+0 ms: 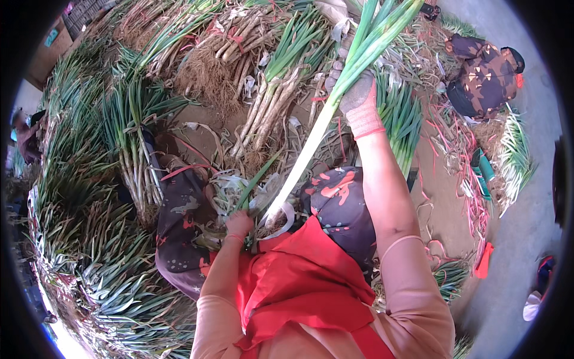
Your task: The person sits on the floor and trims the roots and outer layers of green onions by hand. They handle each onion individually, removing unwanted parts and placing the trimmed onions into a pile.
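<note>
My right hand (358,92), in a grey and pink work glove, grips a large green onion (314,132) at its leafy part. Its white stalk slants down to my lap, with the roots beside a pale peeled layer. My left hand (239,225), low at my lap, has its fingers around a green leaf (254,186); whether the leaf is still joined to the onion I cannot tell. Peeled leaves and husks (228,184) lie between my knees. Just beyond them rests a bundle of unpeeled green onions (273,105) with soil on the stalks.
Green onions (112,264) are heaped along the left; a tied bundle (134,166) leans by my left knee. Trimmed onions (397,116) lie under my right arm. Pink ties (471,197) and a green box (483,172) are on the right, near a co-worker (484,76). Another person (29,137) is far left.
</note>
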